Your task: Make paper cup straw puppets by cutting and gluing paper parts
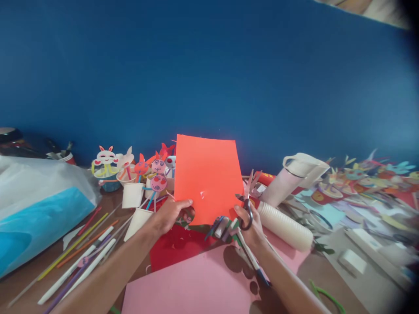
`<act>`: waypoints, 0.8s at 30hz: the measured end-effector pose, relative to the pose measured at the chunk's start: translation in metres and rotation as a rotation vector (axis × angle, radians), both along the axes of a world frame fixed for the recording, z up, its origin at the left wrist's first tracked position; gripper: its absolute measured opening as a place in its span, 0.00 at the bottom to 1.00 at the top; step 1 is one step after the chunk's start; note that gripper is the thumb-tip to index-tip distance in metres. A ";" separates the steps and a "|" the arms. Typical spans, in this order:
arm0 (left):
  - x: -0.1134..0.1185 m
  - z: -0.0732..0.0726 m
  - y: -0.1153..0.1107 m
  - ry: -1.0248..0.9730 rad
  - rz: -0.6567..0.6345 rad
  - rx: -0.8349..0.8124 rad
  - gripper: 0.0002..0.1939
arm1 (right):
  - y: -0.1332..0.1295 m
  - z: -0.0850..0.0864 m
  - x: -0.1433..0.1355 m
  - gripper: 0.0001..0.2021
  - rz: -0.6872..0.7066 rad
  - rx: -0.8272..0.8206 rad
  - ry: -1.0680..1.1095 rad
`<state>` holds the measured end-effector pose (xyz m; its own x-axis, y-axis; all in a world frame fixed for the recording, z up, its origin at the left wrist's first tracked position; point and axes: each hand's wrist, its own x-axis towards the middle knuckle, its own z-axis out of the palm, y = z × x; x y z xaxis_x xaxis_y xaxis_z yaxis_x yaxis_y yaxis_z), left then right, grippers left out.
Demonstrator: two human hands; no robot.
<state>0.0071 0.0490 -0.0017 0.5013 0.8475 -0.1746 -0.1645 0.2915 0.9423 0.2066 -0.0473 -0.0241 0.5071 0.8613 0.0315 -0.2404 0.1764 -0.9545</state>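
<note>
An orange sheet of paper (pixel 206 174) is held upright between both hands, with a small torn or cut hole near its lower middle. My left hand (pixel 172 213) grips its lower left edge, thumb on the front. My right hand (pixel 250 222) pinches the lower right edge and also has the scissors (pixel 248 209) in its fingers, their blades apart and pointing up. Below the orange sheet lie a red sheet (pixel 176 248) and a pink sheet (pixel 193 283).
Paper cups (pixel 133 195) with animal figures stand at the back left, beside a plastic bag (pixel 49 209). Pens and sticks (pixel 78 257) lie at left. Stacked cups (pixel 284 226), a white jug (pixel 284 179) and blurred paper crafts (pixel 360 179) are at right.
</note>
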 end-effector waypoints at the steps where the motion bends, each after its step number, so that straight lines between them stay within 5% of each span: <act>1: -0.001 0.001 0.002 -0.010 0.018 0.003 0.05 | 0.000 -0.001 0.002 0.14 0.005 0.011 -0.001; 7: -0.010 0.004 0.013 0.027 0.109 0.038 0.04 | -0.002 0.000 0.012 0.09 -0.016 0.138 -0.048; 10: -0.015 0.005 0.013 0.122 0.063 0.046 0.07 | -0.004 0.004 0.010 0.07 -0.041 0.137 -0.057; 16: -0.020 0.013 0.006 0.278 -0.055 0.073 0.06 | -0.009 0.011 0.002 0.16 0.122 0.075 -0.006; 18: -0.018 0.016 0.005 0.149 -0.048 0.004 0.03 | -0.010 0.011 0.001 0.16 0.091 0.072 0.014; 24: -0.004 0.021 -0.001 -0.531 -0.086 -0.250 0.18 | -0.008 0.006 -0.001 0.12 -0.042 0.185 0.049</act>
<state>0.0033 0.0476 0.0190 0.6394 0.7656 -0.0701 -0.5611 0.5271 0.6383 0.2057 -0.0551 -0.0177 0.5473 0.8212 0.1615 -0.2749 0.3587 -0.8920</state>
